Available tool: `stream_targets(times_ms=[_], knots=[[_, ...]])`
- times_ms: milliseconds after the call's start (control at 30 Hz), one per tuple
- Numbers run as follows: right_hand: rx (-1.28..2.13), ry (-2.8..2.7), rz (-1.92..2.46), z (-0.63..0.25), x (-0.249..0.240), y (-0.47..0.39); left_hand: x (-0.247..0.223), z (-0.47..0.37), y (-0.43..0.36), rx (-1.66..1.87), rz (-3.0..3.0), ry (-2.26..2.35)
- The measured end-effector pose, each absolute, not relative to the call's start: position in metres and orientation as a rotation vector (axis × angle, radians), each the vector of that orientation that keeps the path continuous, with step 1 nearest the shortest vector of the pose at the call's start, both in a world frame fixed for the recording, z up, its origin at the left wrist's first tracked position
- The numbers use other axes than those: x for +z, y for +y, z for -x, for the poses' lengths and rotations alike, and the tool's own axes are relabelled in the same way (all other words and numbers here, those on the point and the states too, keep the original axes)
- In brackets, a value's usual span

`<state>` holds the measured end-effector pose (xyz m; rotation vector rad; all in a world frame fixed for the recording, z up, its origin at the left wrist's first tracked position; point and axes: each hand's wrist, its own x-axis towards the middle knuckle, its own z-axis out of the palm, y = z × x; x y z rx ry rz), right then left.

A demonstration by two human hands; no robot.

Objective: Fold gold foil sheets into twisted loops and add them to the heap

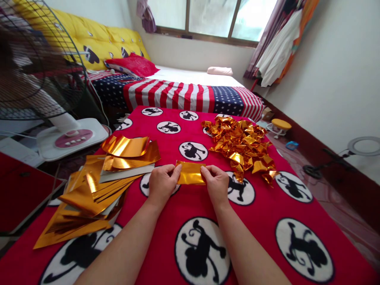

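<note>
A small folded rectangle of gold foil paper is held level over the red cloth. My left hand pinches its left end between thumb and fingers. At the opposite end, my right hand grips it the same way. To the left lies a loose stack of flat gold foil sheets, some showing pale undersides. A heap of folded gold foil pieces sits beyond my right hand. What the fingers do beneath the paper is hidden.
The table is covered by a red cloth with black-and-white monkey prints. A fan stands at the left edge. Behind the table is a bed with a flag-patterned cover. On the right floor are a yellow stool and a ring-topped stand.
</note>
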<state>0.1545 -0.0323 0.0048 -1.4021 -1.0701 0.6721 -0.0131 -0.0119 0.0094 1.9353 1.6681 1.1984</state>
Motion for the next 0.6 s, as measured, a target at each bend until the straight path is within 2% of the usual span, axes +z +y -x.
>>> stream_targets(times_ms=[200,600], knots=[[0.717,-1.006,1.266,-0.15,0.009,-0.036,0.012,0.01,-0.015,1.298,-1.871,1.52],[0.479,-1.014,1.272,-0.141,0.012,-0.043,0.019,0.004,-0.022,1.368,-1.786,1.508]])
